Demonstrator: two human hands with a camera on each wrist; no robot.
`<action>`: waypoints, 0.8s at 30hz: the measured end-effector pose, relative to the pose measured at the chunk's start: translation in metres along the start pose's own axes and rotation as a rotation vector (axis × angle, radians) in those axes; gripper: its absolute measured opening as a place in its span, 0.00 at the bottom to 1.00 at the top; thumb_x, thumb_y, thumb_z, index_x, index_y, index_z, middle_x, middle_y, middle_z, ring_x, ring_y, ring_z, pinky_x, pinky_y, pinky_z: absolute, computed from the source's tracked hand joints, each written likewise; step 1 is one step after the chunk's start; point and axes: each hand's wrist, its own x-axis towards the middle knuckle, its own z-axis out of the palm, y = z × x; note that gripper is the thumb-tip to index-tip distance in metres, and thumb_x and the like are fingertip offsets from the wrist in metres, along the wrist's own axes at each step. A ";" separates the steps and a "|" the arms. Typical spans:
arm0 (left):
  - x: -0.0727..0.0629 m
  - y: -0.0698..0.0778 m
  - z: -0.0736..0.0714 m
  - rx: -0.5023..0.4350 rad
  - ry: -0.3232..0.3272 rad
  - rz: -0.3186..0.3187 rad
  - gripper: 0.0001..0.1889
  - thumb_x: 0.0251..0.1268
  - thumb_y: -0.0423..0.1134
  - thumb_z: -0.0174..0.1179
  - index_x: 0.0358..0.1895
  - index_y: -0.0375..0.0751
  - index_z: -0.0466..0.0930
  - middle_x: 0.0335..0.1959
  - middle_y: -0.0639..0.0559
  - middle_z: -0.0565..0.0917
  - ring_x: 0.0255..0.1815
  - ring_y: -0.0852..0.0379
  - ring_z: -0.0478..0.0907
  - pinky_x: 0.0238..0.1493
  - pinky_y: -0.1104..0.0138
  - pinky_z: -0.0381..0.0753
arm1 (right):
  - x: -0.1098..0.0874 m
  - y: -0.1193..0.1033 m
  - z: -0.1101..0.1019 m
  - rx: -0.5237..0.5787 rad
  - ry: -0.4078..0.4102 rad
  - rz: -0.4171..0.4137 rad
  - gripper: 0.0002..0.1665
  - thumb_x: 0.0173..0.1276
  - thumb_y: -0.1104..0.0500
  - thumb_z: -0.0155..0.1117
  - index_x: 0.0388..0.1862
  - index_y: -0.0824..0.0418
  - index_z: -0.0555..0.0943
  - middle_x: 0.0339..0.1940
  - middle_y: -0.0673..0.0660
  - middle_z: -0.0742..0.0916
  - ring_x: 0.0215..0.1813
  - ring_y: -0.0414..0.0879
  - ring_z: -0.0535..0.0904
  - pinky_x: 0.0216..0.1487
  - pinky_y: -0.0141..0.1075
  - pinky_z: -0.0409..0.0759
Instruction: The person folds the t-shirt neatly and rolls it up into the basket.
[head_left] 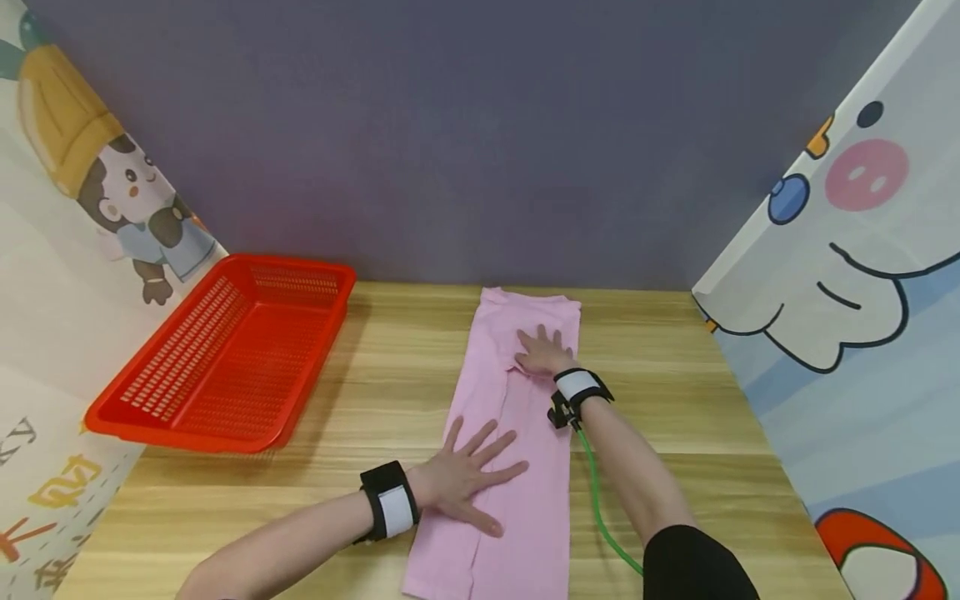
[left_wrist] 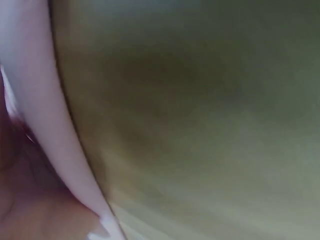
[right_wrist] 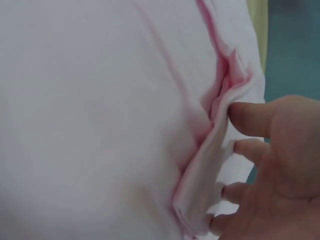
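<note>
A pink cloth (head_left: 536, 492), folded into a long narrow strip, lies on the wooden table (head_left: 390, 367). My left hand (head_left: 468, 479) rests on its near part with the fingers spread wide. Farther up, my right hand (head_left: 545, 352) lies on the cloth near its far end, fingers spread. Beneath that hand the fabric bunches into a small crease. In the right wrist view the right fingertips (right_wrist: 245, 120) touch a raised fold of the cloth (right_wrist: 100, 100). The left wrist view is blurred, with only the cloth's edge (left_wrist: 45, 115) and part of the hand beside the table.
A red plastic basket (head_left: 300, 400) with slotted sides stands at the left on the table. A dark grey panel (head_left: 465, 142) closes off the back. Printed cartoon walls (head_left: 885, 283) flank both sides. A green cable (head_left: 596, 492) runs along the right forearm.
</note>
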 end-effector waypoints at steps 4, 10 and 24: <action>0.003 0.017 0.002 -0.052 0.028 -0.081 0.50 0.55 0.81 0.51 0.80 0.70 0.47 0.85 0.50 0.43 0.85 0.39 0.41 0.72 0.28 0.47 | 0.014 -0.010 0.004 -0.047 -0.021 -0.054 0.38 0.79 0.45 0.43 0.83 0.48 0.49 0.85 0.65 0.43 0.83 0.70 0.30 0.78 0.70 0.37; 0.007 0.023 -0.001 -0.125 0.000 -0.149 0.50 0.56 0.80 0.50 0.81 0.70 0.46 0.85 0.50 0.41 0.85 0.39 0.39 0.72 0.27 0.44 | 0.027 -0.011 0.005 -0.042 0.002 -0.129 0.39 0.78 0.46 0.46 0.83 0.50 0.51 0.85 0.66 0.45 0.83 0.70 0.32 0.78 0.69 0.40; -0.050 -0.019 0.001 -0.082 0.269 0.299 0.24 0.63 0.61 0.63 0.57 0.54 0.79 0.57 0.56 0.78 0.62 0.57 0.72 0.68 0.63 0.73 | -0.091 0.051 0.040 -0.108 0.400 -0.614 0.13 0.58 0.59 0.72 0.43 0.60 0.85 0.39 0.55 0.83 0.46 0.49 0.75 0.51 0.46 0.75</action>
